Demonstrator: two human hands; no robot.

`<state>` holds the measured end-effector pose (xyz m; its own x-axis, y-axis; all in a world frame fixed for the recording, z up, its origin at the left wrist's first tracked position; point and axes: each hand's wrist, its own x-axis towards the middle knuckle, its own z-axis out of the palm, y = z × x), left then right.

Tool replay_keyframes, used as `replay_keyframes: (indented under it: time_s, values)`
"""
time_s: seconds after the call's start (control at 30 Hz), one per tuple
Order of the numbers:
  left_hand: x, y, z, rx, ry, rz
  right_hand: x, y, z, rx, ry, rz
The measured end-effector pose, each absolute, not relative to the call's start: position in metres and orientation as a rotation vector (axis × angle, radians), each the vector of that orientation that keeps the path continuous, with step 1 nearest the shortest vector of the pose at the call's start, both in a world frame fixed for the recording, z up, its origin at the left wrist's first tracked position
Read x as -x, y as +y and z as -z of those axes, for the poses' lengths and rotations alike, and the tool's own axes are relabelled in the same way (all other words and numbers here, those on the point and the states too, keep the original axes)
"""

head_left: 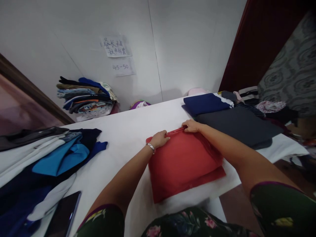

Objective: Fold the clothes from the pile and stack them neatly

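Observation:
A red garment (182, 161), folded into a rough rectangle, lies on the white table in front of me. My left hand (160, 139) pinches its far edge near the left corner, the fingers curled over the cloth. At the right part of that same edge, my right hand (191, 126) also grips the fabric between thumb and fingers. Layers show along the garment's right side and near edge. What kind of garment it is cannot be made out in this folded form.
Unfolded clothes (61, 154) and a phone (64, 214) lie on the left. Folded dark grey (237, 123) and navy garments (207, 103) rest at the right. A clothes stack (86, 97) stands beyond the table (123, 131); paper signs (117, 46) hang on the wall.

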<state>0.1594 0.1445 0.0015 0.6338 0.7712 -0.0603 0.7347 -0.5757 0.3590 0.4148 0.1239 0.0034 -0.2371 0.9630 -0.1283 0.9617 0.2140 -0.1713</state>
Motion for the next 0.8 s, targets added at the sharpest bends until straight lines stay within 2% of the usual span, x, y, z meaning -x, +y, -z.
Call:
replay_keyframes:
  time_s: [0.27, 0.47, 0.8]
  values:
    - [-0.161, 0.149, -0.01, -2.415, 1.224, -0.184, -0.421, 0.126, -0.008, 1.973, -2.374, -0.444]
    - [-0.169, 0.158, 0.003, -2.363, 1.307, -0.007, -0.413, 0.134, 0.004, 2.113, -2.288, -0.488]
    - [-0.167, 0.145, 0.016, -2.4, 1.426, -0.118, -0.407, 0.117, 0.017, 2.103, -2.194, -0.265]
